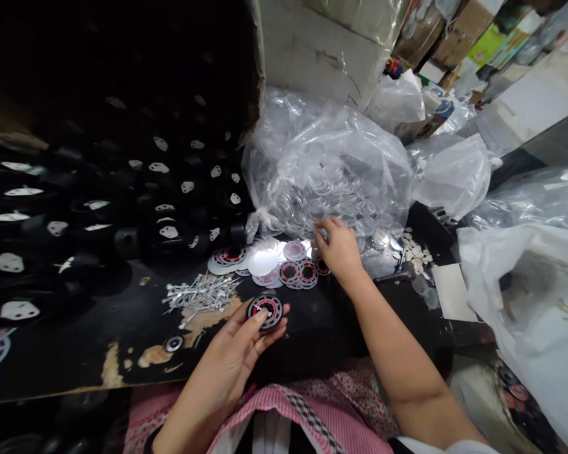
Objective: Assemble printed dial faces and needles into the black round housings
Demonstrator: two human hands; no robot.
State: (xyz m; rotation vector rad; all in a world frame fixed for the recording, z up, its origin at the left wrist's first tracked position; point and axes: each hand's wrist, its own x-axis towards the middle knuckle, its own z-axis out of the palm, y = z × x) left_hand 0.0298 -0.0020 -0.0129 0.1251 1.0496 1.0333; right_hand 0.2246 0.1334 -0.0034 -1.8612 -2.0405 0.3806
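My left hand [243,337] is closed around a round black gauge [265,312] with a red and black dial face and a white pointer; its thumb lies over the face. My right hand [338,249] is at the front of a clear plastic bag [331,145] full of transparent round covers [312,202]. Its fingers are bent together, and what they pinch, if anything, cannot be made out. Between the hands lie printed dial discs [291,271], overlapping in a loose pile. Left of them is a heap of thin white pointers [201,296].
A large open box [260,69] of black gauge housings [170,233] stands at the left. A small round part [174,343] lies near the table's front edge. On the right are small pale pieces [416,252], a white card [454,293] and plastic bags [539,315].
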